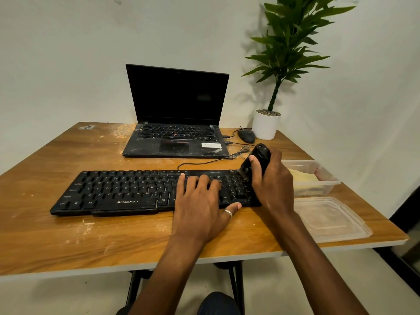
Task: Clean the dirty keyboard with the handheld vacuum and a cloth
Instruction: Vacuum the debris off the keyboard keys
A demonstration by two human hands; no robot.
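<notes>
Vacuum pass underway, probably early. Right hand grip wrapped round handheld vacuum, nozzle on keyboard 3 o'clock end. Left hand flat on keys, grip holding nothing. Keyboard mid-desk. Remaining keys and wipe-down look pending.

The keyboard lies on the table before the laptop. A mouse and potted plant sit right of the laptop. A tub, perhaps holding a cloth, sits right of the keyboard, a lid before it.
</notes>
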